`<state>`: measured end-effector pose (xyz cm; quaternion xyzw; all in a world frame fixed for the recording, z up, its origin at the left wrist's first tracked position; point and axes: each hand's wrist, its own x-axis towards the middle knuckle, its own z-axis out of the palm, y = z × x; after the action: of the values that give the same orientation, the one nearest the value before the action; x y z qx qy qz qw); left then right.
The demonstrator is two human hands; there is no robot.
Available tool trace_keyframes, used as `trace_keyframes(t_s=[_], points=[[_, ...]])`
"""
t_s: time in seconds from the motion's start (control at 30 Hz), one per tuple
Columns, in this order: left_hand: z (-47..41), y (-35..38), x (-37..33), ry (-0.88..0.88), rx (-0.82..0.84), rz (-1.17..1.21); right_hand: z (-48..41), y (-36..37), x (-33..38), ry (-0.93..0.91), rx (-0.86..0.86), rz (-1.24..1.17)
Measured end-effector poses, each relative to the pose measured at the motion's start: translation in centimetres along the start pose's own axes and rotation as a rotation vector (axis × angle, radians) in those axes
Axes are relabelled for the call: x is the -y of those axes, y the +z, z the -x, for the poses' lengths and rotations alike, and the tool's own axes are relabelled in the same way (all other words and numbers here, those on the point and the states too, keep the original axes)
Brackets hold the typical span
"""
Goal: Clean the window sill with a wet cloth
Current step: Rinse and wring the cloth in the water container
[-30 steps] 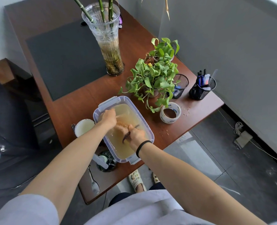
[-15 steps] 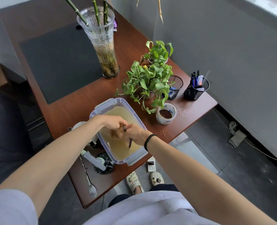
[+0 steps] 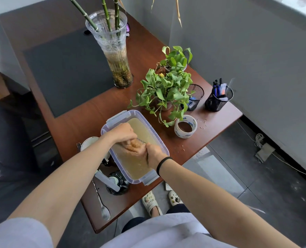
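Observation:
A clear plastic tub (image 3: 149, 128) of murky yellowish water stands near the front edge of a brown desk (image 3: 87, 111). A bunched-up, wet brownish cloth (image 3: 136, 146) is held just above the water. My left hand (image 3: 122, 131) grips its far end and my right hand (image 3: 153, 154), with a black band on the wrist, grips its near end. A dark mesh-patterned edge of the cloth shows between the two hands. The window sill (image 3: 295, 6) is the pale ledge atop the grey wall at the upper right.
On the desk: a tall glass vase (image 3: 115, 51) with bamboo stalks, a leafy potted plant (image 3: 166, 90), two black mesh pen cups (image 3: 218, 99), a tape roll (image 3: 185, 126), a white cup (image 3: 88, 142), a spoon (image 3: 102, 203), a dark mat (image 3: 68, 68). A power strip (image 3: 264, 152) lies on the floor.
Both hands have lifted the cloth out of the water and closed on it more tightly; the left hand has shifted toward the right one. The camera has shifted slightly.

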<state>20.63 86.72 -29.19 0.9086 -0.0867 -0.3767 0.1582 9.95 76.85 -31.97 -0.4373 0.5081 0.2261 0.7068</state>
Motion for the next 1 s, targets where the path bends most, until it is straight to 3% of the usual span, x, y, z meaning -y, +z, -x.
trace_keyframes(t_s=[0.17,0.27,0.33,0.43,0.47,0.5,0.53,0.57,0.6,0.83,1.0], points=[[-0.2,1.1,0.6,-0.11,-0.1,0.231,-0.7,1.0,0.0,-0.039,-0.053,0.098],[0.2,2.3,0.1,-0.066,-0.08,0.202,-0.5,0.4,0.4,-0.023,-0.052,0.065],[0.8,3.2,-1.0,0.004,-0.105,0.234,0.3,1.1,0.9,-0.129,0.007,0.224],[2.5,4.7,-2.8,0.113,-0.179,0.104,-0.8,2.4,-0.4,-0.293,0.075,0.278],[2.9,5.2,-3.3,0.151,-0.229,0.011,-0.3,2.7,-0.3,-0.304,0.05,0.186],[3.2,5.6,-3.7,0.18,-0.292,-0.079,-1.0,2.4,-0.5,-0.388,0.076,0.288],[3.3,5.9,-3.8,0.186,-0.35,-0.135,-0.9,2.9,-0.6,-0.365,-0.041,0.202],[3.1,6.0,-3.8,0.171,-0.385,-0.163,-0.1,3.6,-0.6,-0.099,0.097,-0.043],[2.8,6.0,-3.7,0.146,-0.4,-0.18,-0.3,4.0,0.0,0.04,0.253,-0.045],[1.3,4.3,-1.4,0.069,-0.41,-0.226,1.0,2.4,-0.2,-0.037,0.27,-0.252],[0.0,2.1,0.5,0.012,-0.36,-0.376,1.2,1.2,1.2,-0.022,0.225,-0.064]])
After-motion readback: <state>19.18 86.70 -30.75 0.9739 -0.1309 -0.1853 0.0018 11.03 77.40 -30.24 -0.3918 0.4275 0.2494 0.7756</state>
